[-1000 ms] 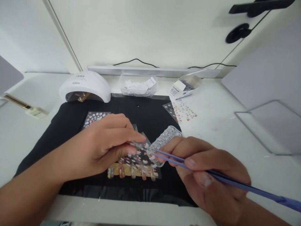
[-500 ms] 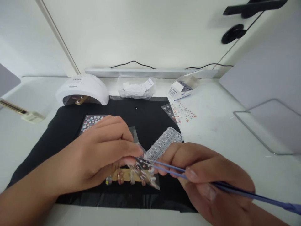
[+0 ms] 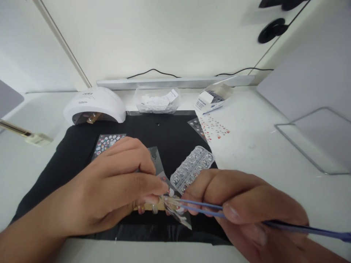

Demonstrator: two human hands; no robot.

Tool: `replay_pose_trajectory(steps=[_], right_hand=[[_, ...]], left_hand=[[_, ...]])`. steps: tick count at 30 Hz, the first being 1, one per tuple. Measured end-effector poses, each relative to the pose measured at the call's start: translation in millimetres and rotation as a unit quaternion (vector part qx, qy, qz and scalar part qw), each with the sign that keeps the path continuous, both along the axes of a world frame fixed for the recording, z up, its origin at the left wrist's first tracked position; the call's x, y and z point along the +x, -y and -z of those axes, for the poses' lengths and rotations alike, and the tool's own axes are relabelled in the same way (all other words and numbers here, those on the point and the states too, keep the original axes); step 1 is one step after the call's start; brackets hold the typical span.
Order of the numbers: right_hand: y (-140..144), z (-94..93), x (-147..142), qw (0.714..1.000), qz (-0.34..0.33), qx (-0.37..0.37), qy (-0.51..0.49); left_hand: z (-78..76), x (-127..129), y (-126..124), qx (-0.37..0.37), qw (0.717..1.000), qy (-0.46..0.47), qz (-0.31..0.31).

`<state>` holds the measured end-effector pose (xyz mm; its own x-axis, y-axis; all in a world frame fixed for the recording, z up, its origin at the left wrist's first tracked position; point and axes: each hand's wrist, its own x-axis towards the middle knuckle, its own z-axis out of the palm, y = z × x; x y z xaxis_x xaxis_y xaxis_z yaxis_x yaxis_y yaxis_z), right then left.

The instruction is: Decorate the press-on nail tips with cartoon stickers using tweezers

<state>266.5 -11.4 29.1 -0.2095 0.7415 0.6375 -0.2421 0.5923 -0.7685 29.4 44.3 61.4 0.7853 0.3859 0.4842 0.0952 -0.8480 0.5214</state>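
My left hand (image 3: 115,190) pinches a clear sticker sheet (image 3: 175,212) with small white and red decals, lifted off the black mat (image 3: 170,135). My right hand (image 3: 246,215) grips blue tweezers (image 3: 200,208), whose tips touch the sheet right beside my left fingertips. Under the sheet lies a wooden stick with several false nails (image 3: 152,208), mostly hidden. A clear compartment box of rhinestones (image 3: 192,168) lies on the mat just beyond my right hand.
A white nail lamp (image 3: 94,106) stands at the mat's back left. A clear tub of paper wipes (image 3: 156,100) and a small open box (image 3: 212,98) sit at the back. Sticker sheets lie on the mat's left side (image 3: 108,140) and right edge (image 3: 211,128). A wire stand (image 3: 309,146) is on the right.
Both hands have come nearer to me, with the sheet raised and tilted. The tweezer tips moved from the rhinestone box onto the sheet.
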Motion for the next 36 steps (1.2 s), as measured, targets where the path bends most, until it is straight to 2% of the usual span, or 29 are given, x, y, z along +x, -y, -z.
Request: replay_pose_trajectory(steps=[13, 18, 22, 36], right_hand=[[0, -0.4, -1, 1.000, -0.007, -0.030, -0.005], [-1, -1.0, 0, 1.000, -0.017, -0.020, -0.016], [-1, -3.2, 1, 0.999, -0.025, -0.046, -0.006], [-1, -8.8, 2, 0.998, -0.042, -0.052, -0.005]], left_hand=[[-2.3, 0, 1, 0.018, 1.000, 0.000, -0.008], [-3.3, 1, 2, 0.027, 1.000, -0.003, -0.007], [-5.2, 1, 3, 0.035, 0.999, -0.012, -0.014], [-10.6, 2, 2, 0.024, 0.999, -0.027, -0.010]])
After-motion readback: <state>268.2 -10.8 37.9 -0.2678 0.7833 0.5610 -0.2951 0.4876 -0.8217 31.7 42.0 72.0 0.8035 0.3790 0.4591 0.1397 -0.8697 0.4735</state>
